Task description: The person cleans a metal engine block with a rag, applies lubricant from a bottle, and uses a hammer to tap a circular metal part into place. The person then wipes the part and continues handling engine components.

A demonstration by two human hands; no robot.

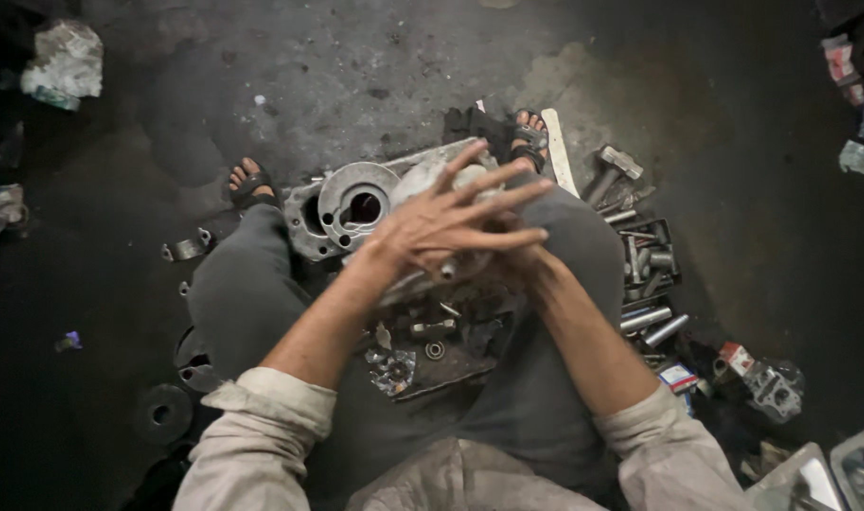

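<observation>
I squat over a grey aluminium engine casing point(356, 203) with a round bore, lying on the floor between my feet. My left hand point(446, 225) lies with fingers spread wide, palm down, over a silvery metal part point(454, 271) that sticks out below and above the hand. My right hand point(515, 263) sits under and behind the left one, mostly hidden, against the same part. Whether its fingers grip the part cannot be seen.
Small bolts, a washer and a gear point(394, 369) lie on a dark plate by my knees. On the right are a black tray of sockets point(648, 257), steel pins point(652, 325), a hammer point(610, 172) and a flat strip. Dark discs point(165, 413) lie at the left, and a crumpled rag point(65, 62) far left.
</observation>
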